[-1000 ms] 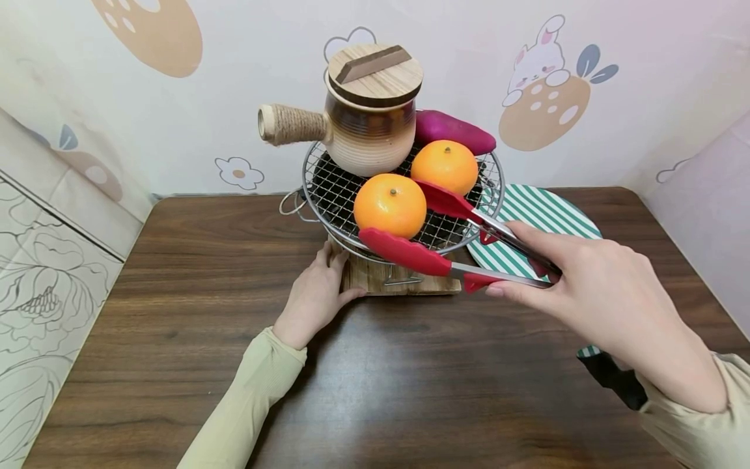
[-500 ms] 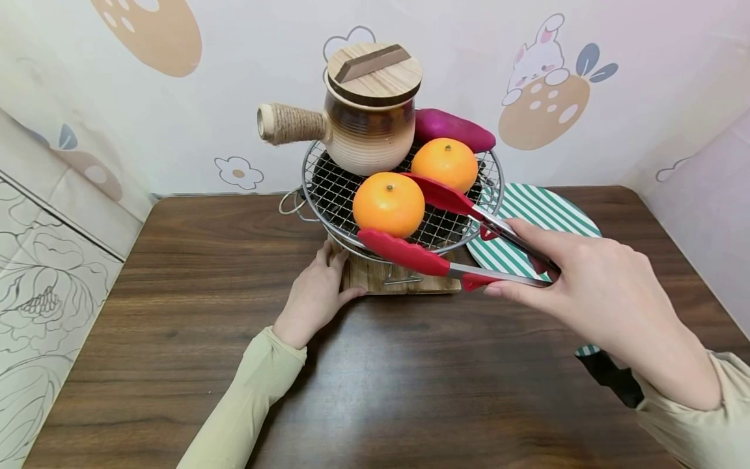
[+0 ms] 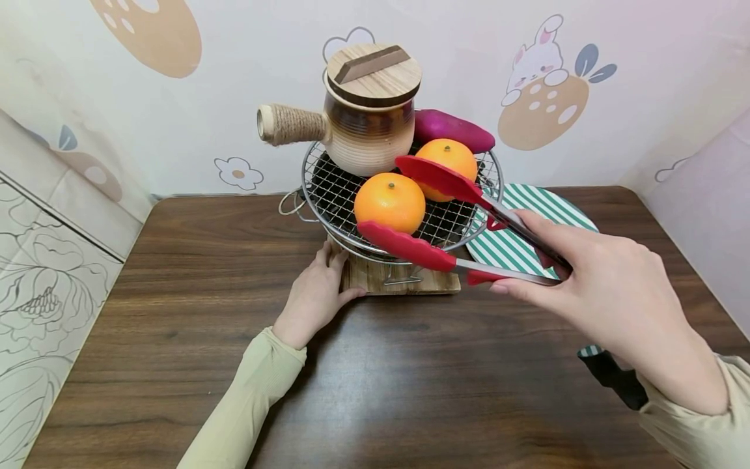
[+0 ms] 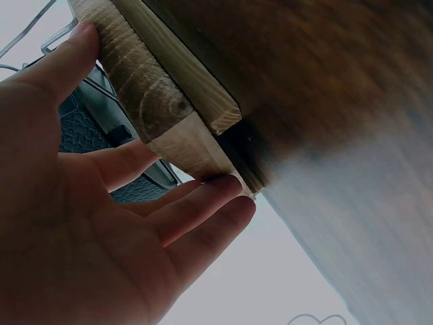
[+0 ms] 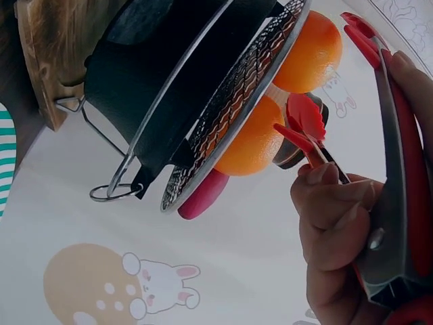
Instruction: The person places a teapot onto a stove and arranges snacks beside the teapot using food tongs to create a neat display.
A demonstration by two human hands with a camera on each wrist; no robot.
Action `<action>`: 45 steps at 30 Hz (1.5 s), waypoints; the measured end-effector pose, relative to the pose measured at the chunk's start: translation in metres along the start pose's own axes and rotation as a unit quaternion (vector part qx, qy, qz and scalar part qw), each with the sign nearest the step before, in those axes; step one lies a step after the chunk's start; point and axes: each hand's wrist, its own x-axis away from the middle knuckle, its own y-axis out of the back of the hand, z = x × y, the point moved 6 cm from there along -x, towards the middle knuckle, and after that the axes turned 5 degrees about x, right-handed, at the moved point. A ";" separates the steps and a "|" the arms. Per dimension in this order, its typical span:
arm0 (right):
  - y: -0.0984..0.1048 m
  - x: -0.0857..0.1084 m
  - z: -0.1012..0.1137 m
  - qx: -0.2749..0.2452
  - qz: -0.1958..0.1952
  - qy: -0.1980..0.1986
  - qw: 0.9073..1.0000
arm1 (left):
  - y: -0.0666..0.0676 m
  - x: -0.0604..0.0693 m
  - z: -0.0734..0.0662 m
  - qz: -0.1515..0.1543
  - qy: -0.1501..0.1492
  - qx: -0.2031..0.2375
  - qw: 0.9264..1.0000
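In the head view, my right hand [image 3: 609, 280] grips red-tipped tongs [image 3: 407, 246], their arms spread. The front mandarin [image 3: 389, 203] sits between the tips on a round wire grill [image 3: 340, 195]. The upper tip crosses in front of the rear mandarin [image 3: 454, 156]. In the right wrist view, the fingers [image 5: 331, 230] curl round one arm of the tongs [image 5: 392, 149]. My left hand [image 3: 313, 296] holds the corner of the wooden board [image 3: 375, 277] under the stove. Thumb and fingers touch different edges of this board [image 4: 142, 74] in the left wrist view.
A clay pot [image 3: 370, 140] with a wooden lid and a rope-wrapped handle stands at the grill's back left. A purple sweet potato [image 3: 454, 130] lies behind the rear mandarin. Right of the stove is a green-striped round mat [image 3: 545, 212]. Patterned cloth [image 3: 234, 98] hangs behind the table.
The tongs have spread wider. Their upper tip has risen from beside the front mandarin to in front of the rear one, and my right hand has shifted slightly right. The left hand stays put.
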 end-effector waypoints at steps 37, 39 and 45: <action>-0.025 0.013 -0.147 -0.078 -0.008 -0.195 0.978 | 0.001 0.002 -0.001 0.006 0.008 0.001 1.000; -0.031 0.014 -0.157 -0.073 0.011 -0.211 0.975 | 0.001 0.002 -0.001 0.006 0.008 0.001 1.000; -0.047 0.018 -0.179 -0.060 0.057 -0.240 0.967 | 0.000 0.001 -0.001 0.007 0.006 0.001 1.000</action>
